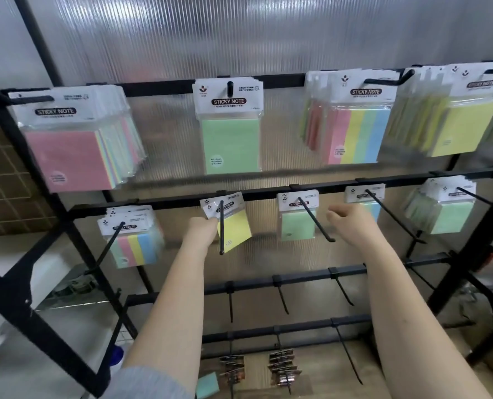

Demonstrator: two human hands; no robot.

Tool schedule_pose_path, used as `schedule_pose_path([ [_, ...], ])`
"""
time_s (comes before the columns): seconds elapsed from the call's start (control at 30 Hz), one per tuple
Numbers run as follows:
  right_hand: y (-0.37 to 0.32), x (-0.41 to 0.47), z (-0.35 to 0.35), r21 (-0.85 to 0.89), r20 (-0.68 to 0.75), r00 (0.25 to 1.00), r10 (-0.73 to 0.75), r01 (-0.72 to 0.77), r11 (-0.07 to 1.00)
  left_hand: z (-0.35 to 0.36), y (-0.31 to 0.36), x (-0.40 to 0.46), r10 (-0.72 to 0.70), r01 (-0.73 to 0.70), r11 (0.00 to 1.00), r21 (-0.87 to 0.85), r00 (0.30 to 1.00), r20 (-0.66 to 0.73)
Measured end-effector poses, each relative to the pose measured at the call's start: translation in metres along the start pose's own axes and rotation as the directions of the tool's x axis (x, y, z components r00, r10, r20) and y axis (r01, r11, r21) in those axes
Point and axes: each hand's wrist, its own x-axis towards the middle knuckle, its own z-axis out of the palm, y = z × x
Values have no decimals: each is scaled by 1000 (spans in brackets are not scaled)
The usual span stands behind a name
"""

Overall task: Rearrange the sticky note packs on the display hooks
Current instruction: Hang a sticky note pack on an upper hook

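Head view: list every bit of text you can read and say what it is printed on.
"STICKY NOTE": header of the pink pack.
"STICKY NOTE": header of the top green pack.
"STICKY NOTE": header of the striped pack.
"STICKY NOTE", blurred: header of the small striped pack.
Other headers, fine print and round stickers: too small or blurred.

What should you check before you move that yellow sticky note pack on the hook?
1. Left hand holds the tilted yellow sticky note pack: ok.
2. Pack hangs straight: not ok, it is tilted.
3. Thin black metal hook runs through the pack's white header: cannot tell.
4. Right hand free to help: ok, it holds nothing.
5. Neighbouring green sticky note pack clear of the yellow one: ok.
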Motion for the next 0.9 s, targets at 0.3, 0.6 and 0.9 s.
schedule_pose_path([
  [0.3,3,22,30,7,-2,1000,21,-21,1000,9,-6,-11,115,-95,955,-282,992,54],
  [0.6,8,35,40,143,-98,995,-10,24,989,0,-14,-23,208,-226,964,-137,968,-137],
  [0.9,9,39,50,277,-83,991,104,-77,958,-44,-4,-45,203,-216,967,135,974,101],
])
